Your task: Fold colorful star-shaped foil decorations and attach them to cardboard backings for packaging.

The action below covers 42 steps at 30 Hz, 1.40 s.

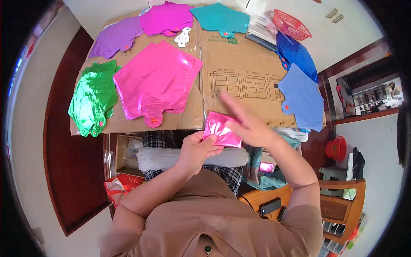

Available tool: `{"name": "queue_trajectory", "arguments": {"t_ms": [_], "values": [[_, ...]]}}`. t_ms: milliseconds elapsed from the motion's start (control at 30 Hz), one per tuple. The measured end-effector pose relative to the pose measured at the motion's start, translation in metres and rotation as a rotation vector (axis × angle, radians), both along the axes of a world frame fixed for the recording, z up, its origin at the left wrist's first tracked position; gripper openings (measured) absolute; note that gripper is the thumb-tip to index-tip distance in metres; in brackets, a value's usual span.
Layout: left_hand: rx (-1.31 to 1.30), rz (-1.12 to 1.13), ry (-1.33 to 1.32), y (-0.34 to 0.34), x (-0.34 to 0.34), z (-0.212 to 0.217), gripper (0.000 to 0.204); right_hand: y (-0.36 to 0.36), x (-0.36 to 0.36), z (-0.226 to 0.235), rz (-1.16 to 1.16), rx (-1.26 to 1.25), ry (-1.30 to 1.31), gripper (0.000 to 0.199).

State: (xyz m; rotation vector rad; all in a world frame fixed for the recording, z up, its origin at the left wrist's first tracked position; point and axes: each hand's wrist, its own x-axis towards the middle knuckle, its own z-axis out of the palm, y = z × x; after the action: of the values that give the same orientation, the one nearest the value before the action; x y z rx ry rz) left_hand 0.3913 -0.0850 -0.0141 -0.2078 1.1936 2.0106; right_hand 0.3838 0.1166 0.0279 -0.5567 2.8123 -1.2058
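My left hand [196, 148] pinches a shiny pink folded foil balloon [212, 123] by its near left corner, thumb on top. It is a flat packet, held just off the near edge of the cardboard. Over its right side hovers my right hand [250, 126], fingers stretched out; whether it touches the foil I cannot tell. Ahead of the hands lies a large flat pink foil balloon [159, 81] with a rounded tab at its near end. Green foil balloons [95, 94] sit in a pile to its left.
Purple [117, 38], magenta [167, 18], teal [220, 18], dark blue [299, 55] and light blue [302, 96] balloons rim the cardboard [239, 60]. White pieces [183, 37] lie far left of centre. A red basket [293, 25] stands far right; a phone [270, 206] lies near right.
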Motion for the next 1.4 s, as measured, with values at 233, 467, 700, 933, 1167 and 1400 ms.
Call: {"name": "queue_trajectory", "arguments": {"t_ms": [233,467,700,933,1167,1400], "values": [[-0.036,-0.224,0.506,-0.005,-0.010,0.038,0.022,0.015,0.038,0.037,-0.258,-0.584,-0.648,0.040],[-0.228,-0.208,0.949,0.011,-0.039,0.067,0.025,0.021,0.037,0.042,-0.315,-0.762,-0.524,0.027],[-0.157,-0.431,1.021,0.044,-0.089,0.064,0.032,0.043,0.010,0.032,-0.496,-0.913,-0.360,0.022],[-0.762,-0.369,1.679,0.138,-0.241,0.083,0.035,0.117,-0.003,0.035,-0.819,-0.633,-0.140,0.017],[-0.969,-0.332,1.972,0.214,-0.317,0.037,0.026,0.137,0.003,0.037,-0.799,-0.737,-0.051,0.023],[-0.829,-0.369,2.239,0.215,-0.337,0.022,0.022,0.147,0.011,0.031,-0.790,-0.827,-0.040,0.022]]}}
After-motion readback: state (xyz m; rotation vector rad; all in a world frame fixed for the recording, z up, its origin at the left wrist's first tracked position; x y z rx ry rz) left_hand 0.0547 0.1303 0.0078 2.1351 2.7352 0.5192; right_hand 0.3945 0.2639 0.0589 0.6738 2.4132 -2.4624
